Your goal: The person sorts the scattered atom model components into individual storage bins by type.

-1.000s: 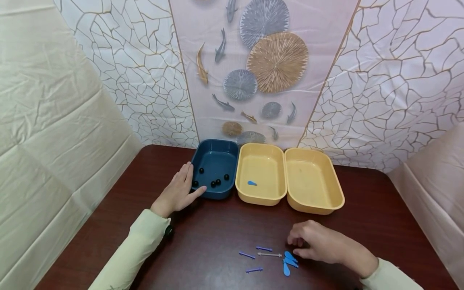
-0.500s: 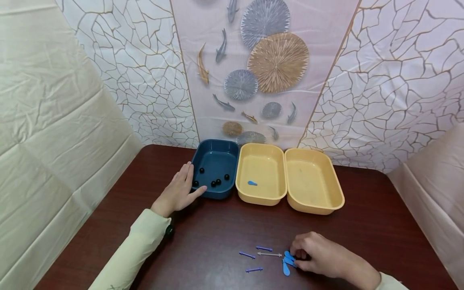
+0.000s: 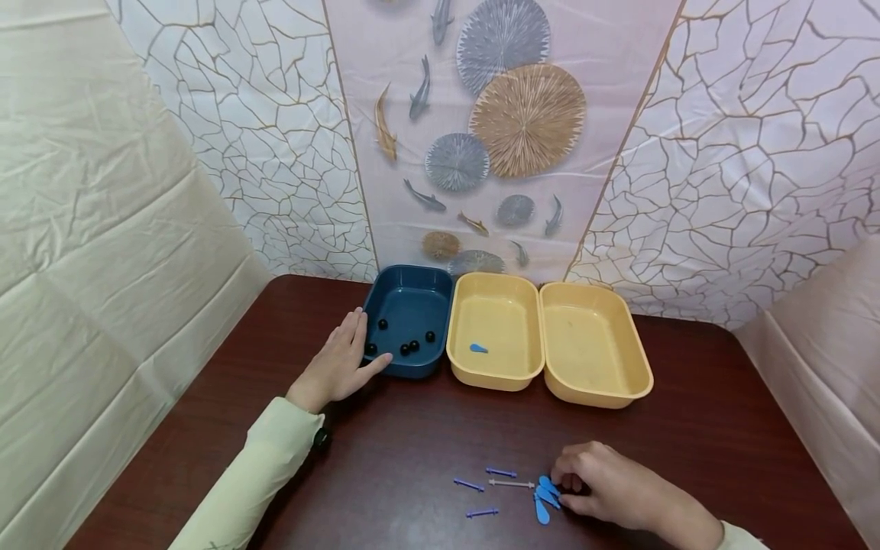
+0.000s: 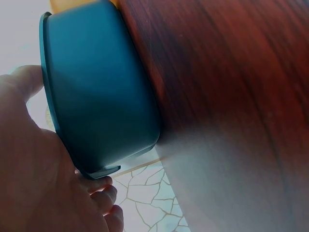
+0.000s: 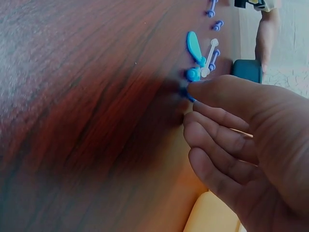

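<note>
My left hand [image 3: 337, 359] rests with straight fingers along the left rim of the dark blue tray [image 3: 415, 370], its thumb over the front corner; the left wrist view shows the palm against that tray's outer side. Several black balls [image 3: 414, 345] lie in the tray. My right hand [image 3: 608, 485] is low over the table, thumb and index finger at the narrow ends of a small cluster of blue paddle-shaped pieces [image 3: 542, 510]. In the right wrist view the thumb and fingertips pinch one blue paddle-shaped piece [image 5: 186, 94], mostly hidden by the thumb.
Left of the cluster lie a grey rod [image 3: 511, 483] and purple rods [image 3: 482, 512] with knobbed ends. The middle yellow tray [image 3: 496, 380] holds one blue piece [image 3: 478, 348]. Another yellow tray [image 3: 598, 397] stands at its right. A patterned cloth [image 3: 522, 221] hangs behind the table.
My right hand has come down and slightly right onto the blue pieces, its fingers closing in on their narrow ends. The blue pieces have shifted a little. My left hand stays put.
</note>
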`<state>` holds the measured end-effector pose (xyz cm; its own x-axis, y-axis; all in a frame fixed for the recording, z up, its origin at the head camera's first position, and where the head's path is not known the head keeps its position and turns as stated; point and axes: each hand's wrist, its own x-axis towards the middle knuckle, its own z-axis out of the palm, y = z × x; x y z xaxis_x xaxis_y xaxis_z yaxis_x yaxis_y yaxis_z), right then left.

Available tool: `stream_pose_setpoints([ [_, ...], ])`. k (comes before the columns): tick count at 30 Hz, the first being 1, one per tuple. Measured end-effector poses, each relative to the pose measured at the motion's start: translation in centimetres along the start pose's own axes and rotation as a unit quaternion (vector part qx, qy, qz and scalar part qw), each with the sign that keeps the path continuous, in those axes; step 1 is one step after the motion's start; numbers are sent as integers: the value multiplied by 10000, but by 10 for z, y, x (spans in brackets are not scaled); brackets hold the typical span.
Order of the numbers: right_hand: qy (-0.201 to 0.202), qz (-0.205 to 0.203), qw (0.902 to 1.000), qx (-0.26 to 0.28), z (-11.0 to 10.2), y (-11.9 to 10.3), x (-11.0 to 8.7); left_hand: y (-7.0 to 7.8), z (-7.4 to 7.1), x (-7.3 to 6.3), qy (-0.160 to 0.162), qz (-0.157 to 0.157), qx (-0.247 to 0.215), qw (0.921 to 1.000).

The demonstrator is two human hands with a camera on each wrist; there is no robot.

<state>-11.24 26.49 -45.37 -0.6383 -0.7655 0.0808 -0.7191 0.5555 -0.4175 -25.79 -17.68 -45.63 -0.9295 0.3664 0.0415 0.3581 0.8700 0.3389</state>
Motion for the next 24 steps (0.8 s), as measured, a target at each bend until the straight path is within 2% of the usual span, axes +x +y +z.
stream_pose_setpoints([
  [5, 142, 107, 9997, -173, 3, -3, 2, 0, 0, 0, -18, -16, 14, 10000],
  [12, 91, 481, 9985, -245, 6, -6, 6, 0, 0, -1, -1, -8, -4, 10000],
  [20, 577, 84, 9969, -529, 2, 1, 7, 1, 0, -1, 2, -34, -12, 10000],
  [24, 674, 72, 9960, -576, -6, 2, 10, 1, 0, -1, 8, -31, -2, 10000],
])
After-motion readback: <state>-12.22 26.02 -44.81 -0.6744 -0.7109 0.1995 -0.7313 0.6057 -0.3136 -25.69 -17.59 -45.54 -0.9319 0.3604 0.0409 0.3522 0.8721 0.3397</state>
